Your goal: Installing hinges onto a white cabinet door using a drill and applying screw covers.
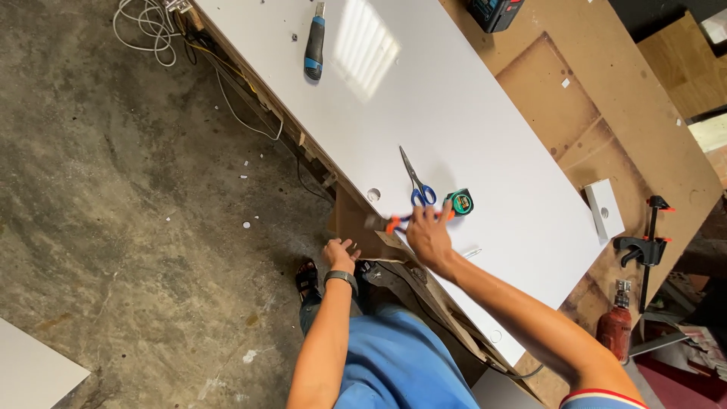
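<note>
On the near edge of the long white laminated panel (pixel 454 113), the person's right hand (pixel 429 236) is closing around an orange-handled tool (pixel 394 223), which shows only as a blur, so its kind cannot be told. Just beyond the fingers, blue-handled steel scissors (pixel 416 182) are lying with the blades pointing far, and a green and black tape measure (pixel 460 201) is sitting just right of them. Down off the panel's edge, the left hand (pixel 340 254), wearing a dark wristband, is resting open with spread fingers against a brown board (pixel 363 227) below the panel.

Toward the far end of the panel a blue and black handled tool (pixel 314 45) is lying. To the right, on the brown fibreboard bench (pixel 606 98), a small white block (pixel 605 209) is lying beside the panel, with a black and orange bar clamp (pixel 648 242) and a red canister (pixel 615 329) nearer. White cable (pixel 148 26) is coiling on the concrete floor (pixel 113 227) at the far left.
</note>
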